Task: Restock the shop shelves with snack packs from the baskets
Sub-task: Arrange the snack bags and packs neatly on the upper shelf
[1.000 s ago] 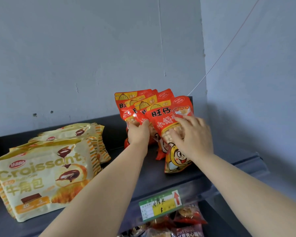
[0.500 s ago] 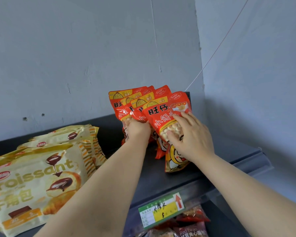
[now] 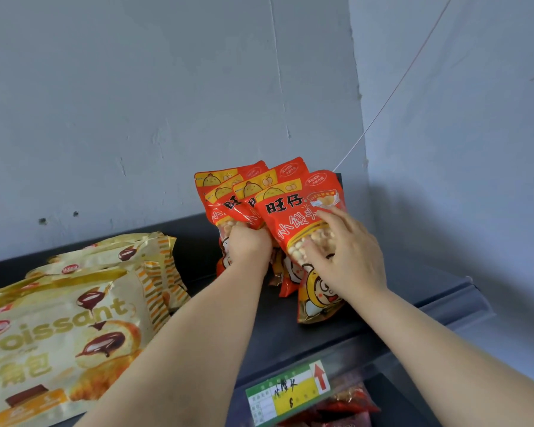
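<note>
4 red snack packs [image 3: 290,211] stand upright on the shelf [image 3: 290,325], fanned, directly under both hands, long axis vertical; my left hand [image 3: 248,245] is clenched round the rear packs' middles; my right hand [image 3: 349,257], nearer the front pack, lies spread flat against it, pressing, not pinching.

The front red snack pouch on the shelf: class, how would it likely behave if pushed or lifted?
Probably floppy: the front red snack pouch is thin creased film. Likely light for its size: its window shows small round puffs. Apt to tip: it stands tilted on the shelf, steadied by the right hand, beside rear pouches the left hand grips.
</note>
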A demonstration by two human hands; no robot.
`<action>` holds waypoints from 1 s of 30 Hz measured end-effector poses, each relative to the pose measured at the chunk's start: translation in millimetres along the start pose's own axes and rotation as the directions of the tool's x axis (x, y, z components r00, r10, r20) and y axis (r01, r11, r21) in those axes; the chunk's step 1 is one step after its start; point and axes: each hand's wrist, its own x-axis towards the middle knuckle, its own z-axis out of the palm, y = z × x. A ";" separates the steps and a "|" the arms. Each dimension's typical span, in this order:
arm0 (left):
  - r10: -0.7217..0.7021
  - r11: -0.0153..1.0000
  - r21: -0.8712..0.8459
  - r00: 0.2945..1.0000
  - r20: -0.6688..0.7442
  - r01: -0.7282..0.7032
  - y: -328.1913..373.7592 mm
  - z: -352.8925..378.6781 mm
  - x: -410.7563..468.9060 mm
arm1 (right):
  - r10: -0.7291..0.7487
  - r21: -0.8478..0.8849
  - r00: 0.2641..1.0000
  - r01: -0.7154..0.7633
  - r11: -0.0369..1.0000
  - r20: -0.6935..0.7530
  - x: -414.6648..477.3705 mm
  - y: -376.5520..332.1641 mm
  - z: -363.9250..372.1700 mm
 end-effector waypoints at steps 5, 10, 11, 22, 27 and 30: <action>0.113 0.993 0.034 0.994 0.011 -0.113 -6.0 -36.3 12.1 | -0.018 0.050 0.999 0.015 0.999 0.044 -1.9 -23.2 9.6; 0.057 0.994 0.096 0.992 -0.112 -0.046 -8.3 -51.3 13.5 | 0.029 0.015 0.996 -0.030 0.999 0.079 -4.2 -36.5 20.9; 0.077 0.989 0.136 0.982 -0.171 -0.053 -7.4 -54.1 12.9 | 0.036 0.025 0.997 -0.038 0.999 0.072 -4.2 -35.7 20.6; 0.135 0.975 0.171 0.990 0.046 -0.141 -10.1 -34.5 -20.9 | 0.157 0.013 0.987 -0.157 0.988 -0.024 -7.4 -33.7 15.9; 0.143 0.987 -0.075 0.990 -0.017 -0.144 -7.9 -27.7 -32.9 | 0.185 0.013 0.980 -0.185 0.983 -0.073 -5.7 -30.5 14.5; 0.219 0.973 0.074 0.975 0.029 -0.220 -8.9 -26.8 -36.0 | 0.171 0.039 0.980 -0.168 0.985 -0.102 -6.7 -29.5 15.3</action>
